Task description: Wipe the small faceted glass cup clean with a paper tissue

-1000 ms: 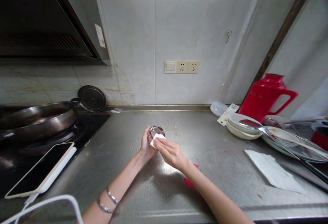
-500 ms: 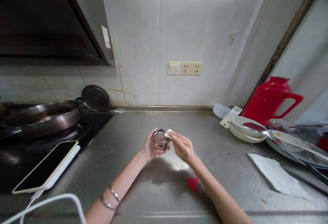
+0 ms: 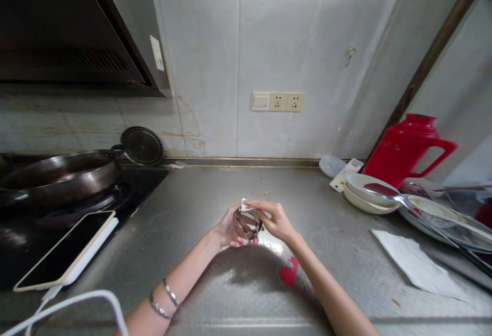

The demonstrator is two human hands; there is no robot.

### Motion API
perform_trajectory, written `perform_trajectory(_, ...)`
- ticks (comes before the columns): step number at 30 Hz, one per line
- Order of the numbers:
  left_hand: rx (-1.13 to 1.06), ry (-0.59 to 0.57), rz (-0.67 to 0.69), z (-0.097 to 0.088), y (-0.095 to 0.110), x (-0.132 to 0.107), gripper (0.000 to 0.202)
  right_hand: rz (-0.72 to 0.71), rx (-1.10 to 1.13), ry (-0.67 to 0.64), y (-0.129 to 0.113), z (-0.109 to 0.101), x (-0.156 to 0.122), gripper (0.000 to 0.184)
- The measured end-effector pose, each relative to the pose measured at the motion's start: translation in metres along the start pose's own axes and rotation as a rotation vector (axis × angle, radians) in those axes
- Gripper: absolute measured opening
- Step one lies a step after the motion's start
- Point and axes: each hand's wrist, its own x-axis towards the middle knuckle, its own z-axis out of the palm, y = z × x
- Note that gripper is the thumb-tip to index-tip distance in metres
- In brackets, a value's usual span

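Note:
My left hand is wrapped round a small, clear glass ashtray-like bowl, holding it above the steel counter with its round opening towards me. A small white piece of folded tissue is pinched in the fingers of my right hand. That tissue touches the upper rim of the glass bowl. On the counter below my right forearm lies a red heart-shaped piece.
On the left are a pan on the black stove and a phone with a white cable. To the right stand a red thermos jug and stacked bowls with utensils. A white paper sheet lies in front of them.
My right hand has moved the tissue from the bowl's right rim to its top left. The glass bowl has shifted slightly down and to the right, tilting in my left hand.

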Motion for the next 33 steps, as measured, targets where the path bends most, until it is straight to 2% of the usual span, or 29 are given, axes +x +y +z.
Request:
perform_trajectory(7, -0.096, 0.085, 0.079, 0.002, -0.001, 0.005, 0.067, -0.143, -0.197, 0.005, 0.009, -0.006, -0.003, 0.032)
perform_trajectory(10, -0.165, 0.121, 0.181, 0.004, 0.0, 0.003, 0.069, -0.187, -0.277, -0.008, 0.011, -0.008, -0.004, 0.034)
perform_trajectory(15, -0.204, 0.273, 0.354, 0.012, 0.0, 0.001, 0.072, -0.232, -0.344, -0.026, 0.012, -0.005, -0.006, 0.038)
perform_trajectory(21, -0.297, 0.399, 0.527, 0.02, -0.003, 0.002, 0.06, -0.272, -0.35, 0.007, 0.011, 0.002, -0.008, 0.04)
perform_trajectory(26, -0.405, 0.504, 0.633, 0.018, -0.004, 0.006, 0.052, -0.288, -0.316, 0.037, 0.007, 0.012, -0.01, 0.04)
perform_trajectory(30, -0.48, 0.516, 0.729, 0.012, -0.006, 0.008, 0.045, -0.34, -0.299, 0.04, -0.003, 0.023, -0.011, 0.041)
perform_trajectory(33, -0.463, 0.527, 0.728, 0.005, -0.007, 0.01, 0.046, -0.367, -0.299, 0.046, -0.01, 0.031, -0.011, 0.043)
